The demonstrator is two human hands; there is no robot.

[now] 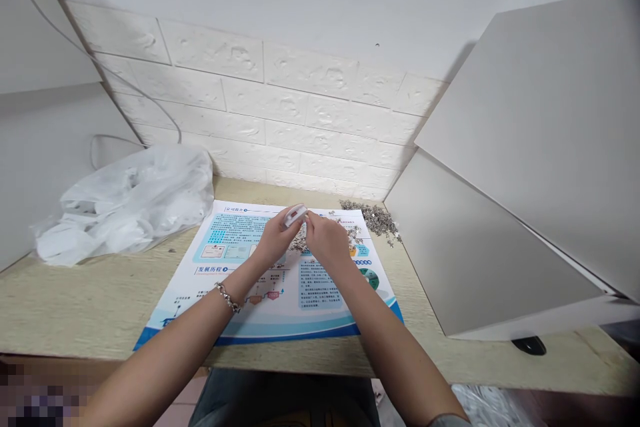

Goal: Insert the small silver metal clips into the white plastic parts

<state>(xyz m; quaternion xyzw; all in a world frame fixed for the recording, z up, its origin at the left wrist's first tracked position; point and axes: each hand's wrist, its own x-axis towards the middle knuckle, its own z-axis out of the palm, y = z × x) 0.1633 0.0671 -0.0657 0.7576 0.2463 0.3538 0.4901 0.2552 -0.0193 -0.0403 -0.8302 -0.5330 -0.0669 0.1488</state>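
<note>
I find the left hand closed round the white part, presumably steadying it; right hand bunched alongside, its hold I cannot tell; metal bits heaped near, likely for reach

Prob. a workshop: metal bits at far right corner of poster, bag w/ white stuff left of poster.

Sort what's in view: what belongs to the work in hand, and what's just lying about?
Likely in use:
white piece, held in the left hand; right hand close beside it
small metal parts, heaped and scattered
printed sheet beneath the hands
bulging plastic bag, perhaps stock

Seemingly just lying about:
white cord
black object, right foreground
</note>
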